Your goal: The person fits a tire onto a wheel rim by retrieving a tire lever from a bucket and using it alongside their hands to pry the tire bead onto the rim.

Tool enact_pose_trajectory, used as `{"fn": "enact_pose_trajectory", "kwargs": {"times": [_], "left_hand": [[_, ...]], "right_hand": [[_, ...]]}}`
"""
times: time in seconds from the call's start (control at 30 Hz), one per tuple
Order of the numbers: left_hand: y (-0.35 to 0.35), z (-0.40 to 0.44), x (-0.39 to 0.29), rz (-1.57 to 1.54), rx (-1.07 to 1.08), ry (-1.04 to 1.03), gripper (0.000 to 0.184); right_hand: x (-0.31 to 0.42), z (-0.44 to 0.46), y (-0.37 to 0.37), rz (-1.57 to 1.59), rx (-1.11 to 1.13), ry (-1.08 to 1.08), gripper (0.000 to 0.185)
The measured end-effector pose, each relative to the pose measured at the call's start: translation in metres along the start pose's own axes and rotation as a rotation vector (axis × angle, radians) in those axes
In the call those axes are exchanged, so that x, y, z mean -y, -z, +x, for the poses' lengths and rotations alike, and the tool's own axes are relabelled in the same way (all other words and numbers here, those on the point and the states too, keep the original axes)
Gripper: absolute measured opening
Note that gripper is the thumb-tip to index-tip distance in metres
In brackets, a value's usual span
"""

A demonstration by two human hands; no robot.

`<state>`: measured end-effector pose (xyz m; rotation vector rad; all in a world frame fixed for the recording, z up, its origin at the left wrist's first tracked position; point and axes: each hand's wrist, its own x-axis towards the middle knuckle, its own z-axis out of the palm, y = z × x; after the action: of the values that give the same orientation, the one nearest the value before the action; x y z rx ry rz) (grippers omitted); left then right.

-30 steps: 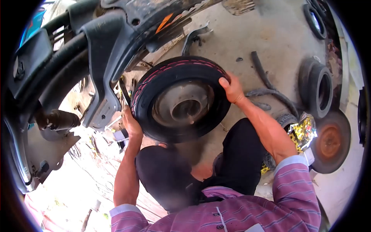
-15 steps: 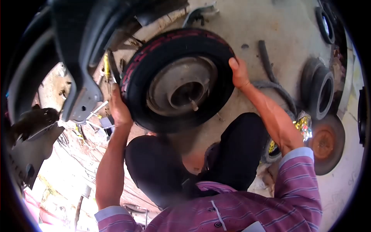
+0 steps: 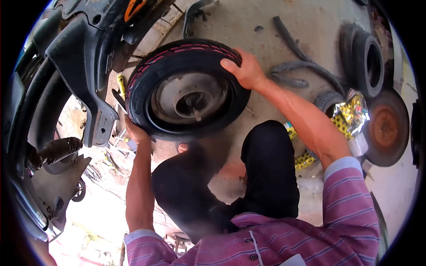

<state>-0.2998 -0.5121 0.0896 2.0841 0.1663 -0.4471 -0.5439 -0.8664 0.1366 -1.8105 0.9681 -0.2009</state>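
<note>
A black tire with red marks along its tread (image 3: 146, 106) sits around a grey metal wheel rim (image 3: 171, 95), tilted in front of my knees. From the right, my right hand (image 3: 246, 71) grips the tire's upper right edge, thumb on the sidewall and fingers over the tread. My left hand (image 3: 136, 132) presses against the tire's lower left edge; its fingers are mostly hidden behind the tire. A short valve stem (image 3: 198, 116) shows near the hub opening.
At the left stands a motorcycle's dark body (image 3: 80, 53) with a shock absorber (image 3: 60, 150). A rubber strip (image 3: 288, 37), stacked tires (image 3: 369, 62), a rusty-centred wheel (image 3: 385, 126) and yellow-black packaging (image 3: 348, 117) lie to the right. A yellow-handled tool (image 3: 120, 84) is left of the tire.
The tire and both hands shift left in view, and the tire appears turned a little. My right hand is now over the tire's upper right edge. The camera view has also moved.
</note>
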Motion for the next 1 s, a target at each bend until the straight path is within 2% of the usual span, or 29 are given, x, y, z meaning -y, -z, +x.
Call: {"fn": "enact_pose_trajectory", "kwargs": {"times": [0.23,0.3,0.37,0.47,0.6,0.63,0.67,0.7,0.8,0.93,1.0], "left_hand": [[-0.003,-0.002,-0.007,0.028,-0.194,0.232,0.065],[-0.002,-0.002,-0.011,0.11,-0.269,0.318,0.068],[-0.008,-0.003,-0.013,-0.045,-0.261,0.348,0.065],[-0.01,0.002,-0.002,-0.239,-0.23,0.346,0.064],[-0.006,-0.006,-0.011,-0.166,-0.331,0.351,0.068],[-0.01,-0.007,-0.014,-0.155,-0.366,0.36,0.069],[-0.015,-0.006,-0.015,-0.145,-0.402,0.372,0.069],[-0.02,-0.008,-0.018,-0.304,-0.308,0.287,0.07],[-0.02,-0.014,-0.026,-0.132,-0.432,0.407,0.073],[-0.013,-0.003,-0.014,-0.175,-0.374,0.358,0.077],[-0.017,-0.014,-0.029,-0.05,-0.372,0.422,0.074]], "right_hand": [[0.022,-0.007,-0.004,-0.082,0.032,-0.069,0.081],[0.028,-0.01,-0.005,-0.096,0.041,-0.052,0.077],[0.035,-0.009,-0.002,-0.15,0.1,-0.062,0.076],[0.034,-0.007,-0.005,0.147,0.073,-0.003,0.051],[0.039,-0.012,0.002,0.072,0.079,-0.087,0.061],[0.039,-0.009,0.004,0.141,0.147,-0.054,0.066],[0.041,-0.011,0.003,0.017,0.072,-0.119,0.068],[0.041,-0.008,0.004,-0.003,0.073,-0.135,0.068],[0.038,-0.009,0.001,0.021,0.102,-0.116,0.068],[0.037,-0.006,0.0,0.082,0.107,-0.036,0.066],[0.037,-0.008,0.0,0.056,0.12,-0.048,0.066]]}}
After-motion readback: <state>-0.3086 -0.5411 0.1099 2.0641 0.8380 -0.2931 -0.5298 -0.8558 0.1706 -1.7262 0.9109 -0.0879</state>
